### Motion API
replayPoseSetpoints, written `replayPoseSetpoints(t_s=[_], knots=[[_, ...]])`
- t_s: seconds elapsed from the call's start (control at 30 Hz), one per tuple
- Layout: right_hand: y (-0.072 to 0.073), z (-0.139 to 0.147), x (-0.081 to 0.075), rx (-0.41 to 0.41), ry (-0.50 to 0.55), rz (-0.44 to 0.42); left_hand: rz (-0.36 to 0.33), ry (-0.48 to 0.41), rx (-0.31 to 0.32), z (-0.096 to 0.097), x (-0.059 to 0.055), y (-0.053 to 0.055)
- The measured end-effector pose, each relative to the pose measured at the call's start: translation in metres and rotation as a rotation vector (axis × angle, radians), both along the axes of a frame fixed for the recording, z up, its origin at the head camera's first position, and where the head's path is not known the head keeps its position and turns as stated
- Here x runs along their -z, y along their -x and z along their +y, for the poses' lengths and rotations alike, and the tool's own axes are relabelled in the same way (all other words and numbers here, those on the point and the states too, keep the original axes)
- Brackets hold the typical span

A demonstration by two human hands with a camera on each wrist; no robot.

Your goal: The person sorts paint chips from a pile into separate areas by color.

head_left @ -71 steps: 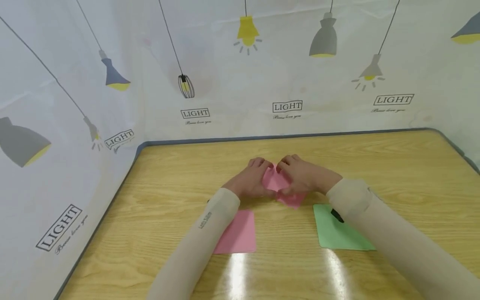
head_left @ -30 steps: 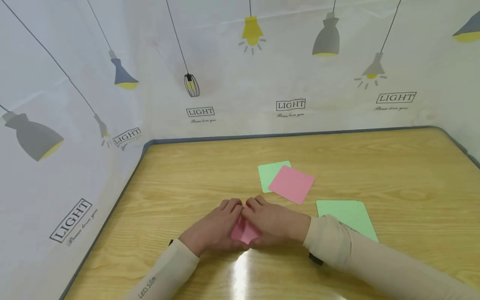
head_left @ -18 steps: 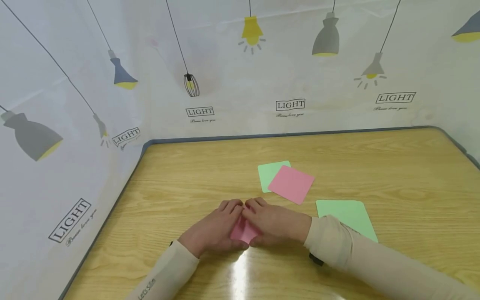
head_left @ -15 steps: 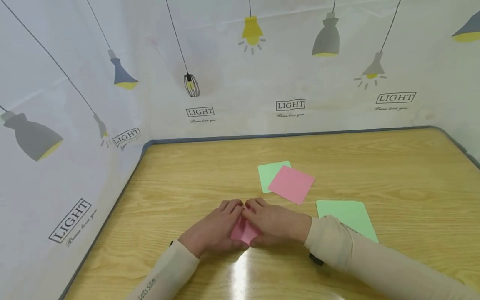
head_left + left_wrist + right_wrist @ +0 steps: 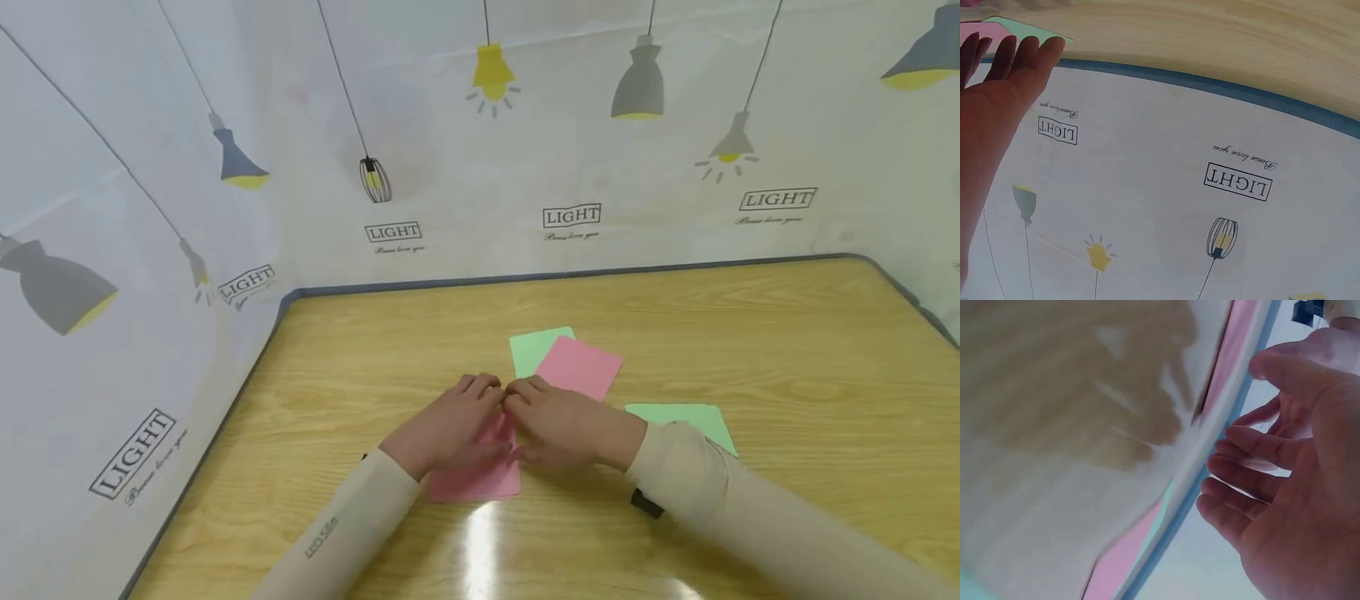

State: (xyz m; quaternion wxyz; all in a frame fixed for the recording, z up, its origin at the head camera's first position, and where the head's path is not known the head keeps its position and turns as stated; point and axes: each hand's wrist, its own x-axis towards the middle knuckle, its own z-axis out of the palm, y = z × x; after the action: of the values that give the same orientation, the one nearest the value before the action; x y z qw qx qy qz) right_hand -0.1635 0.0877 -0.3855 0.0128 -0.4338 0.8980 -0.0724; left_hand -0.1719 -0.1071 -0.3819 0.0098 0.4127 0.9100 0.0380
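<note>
My left hand [image 5: 453, 425] hovers over a pink square sheet [image 5: 472, 487], overlapping its upper left part in the head view. Facing it, my right hand [image 5: 573, 425] is beside the sheet's right edge, fingertips of both hands almost meeting. In the right wrist view the right hand [image 5: 1291, 462] has loosely bent fingers apart from each other and nothing between them. The left wrist view shows the left hand [image 5: 1004, 81] with relaxed, extended fingers, also holding nothing. Behind the hands another pink sheet [image 5: 581, 367] lies partly over a green sheet [image 5: 536, 346].
A second green square [image 5: 682, 417] lies to the right, partly covered by my right sleeve. The wooden table [image 5: 375, 333] ends at a blue edge along a white curtain [image 5: 465, 167] printed with lamps, at the back and left.
From the far pile, both hands came to the near pink sheet and closed around it. Since about half a second ago they have let go, rising and moving away from me; more pink shows.
</note>
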Motion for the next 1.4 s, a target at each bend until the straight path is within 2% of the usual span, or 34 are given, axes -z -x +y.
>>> replayPoseSetpoints(t_s=[0.13, 0.3, 0.43, 0.57, 0.73, 0.9, 1.03, 1.17, 1.4], knots=[[0.011, 0.019, -0.006, 0.058, 0.033, 0.047, -0.008, -0.018, 0.035, 0.021, -0.001, 0.02], [0.028, 0.045, -0.007, 0.175, 0.055, 0.069, -0.077, -0.021, 0.011, 0.045, 0.001, 0.044], [0.036, 0.063, 0.0, 0.282, 0.029, 0.058, -0.124, -0.006, -0.008, 0.063, 0.006, 0.059], [0.036, 0.071, 0.009, 0.338, 0.009, 0.031, -0.165, 0.033, -0.019, 0.079, 0.013, 0.068], [0.04, 0.076, 0.015, 0.401, -0.021, 0.028, -0.142, 0.062, 0.01, 0.095, 0.017, 0.077], [0.044, 0.075, 0.01, 0.448, -0.062, -0.027, -0.185, 0.09, -0.009, 0.104, 0.021, 0.081], [0.046, 0.073, 0.005, 0.449, -0.077, -0.051, -0.175, 0.093, -0.029, 0.105, 0.023, 0.08], [0.05, 0.074, 0.005, 0.446, -0.078, -0.067, -0.147, 0.076, -0.017, 0.105, 0.025, 0.079], [0.049, 0.077, 0.007, 0.386, -0.046, -0.087, -0.216, 0.082, -0.014, 0.101, 0.025, 0.077]])
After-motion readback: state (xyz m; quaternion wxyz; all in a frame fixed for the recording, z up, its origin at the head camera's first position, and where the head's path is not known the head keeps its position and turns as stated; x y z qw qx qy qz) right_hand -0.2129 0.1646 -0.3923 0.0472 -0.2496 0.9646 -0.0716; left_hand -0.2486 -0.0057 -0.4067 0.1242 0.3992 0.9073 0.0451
